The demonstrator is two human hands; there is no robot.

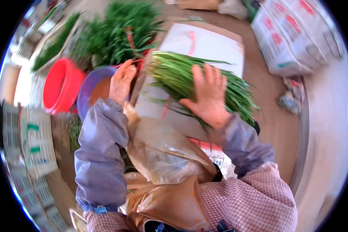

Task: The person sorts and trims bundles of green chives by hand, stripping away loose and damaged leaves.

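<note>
A bunch of long green chives lies across a white board in front of me. My right hand rests on the bunch, palm down with the fingers spread. To the left, my left hand is raised above the rim of a purple basin, its fingers drawn together at a thin red tie; blur partly hides the grip. Another red tie lies on the board below the chives, and a further red strip lies beyond them.
Beside my left arm stand the purple basin with brownish liquid and a red bucket. A pile of greens lies behind them. White crates line the left side. White printed packages stand at the right, near the wall.
</note>
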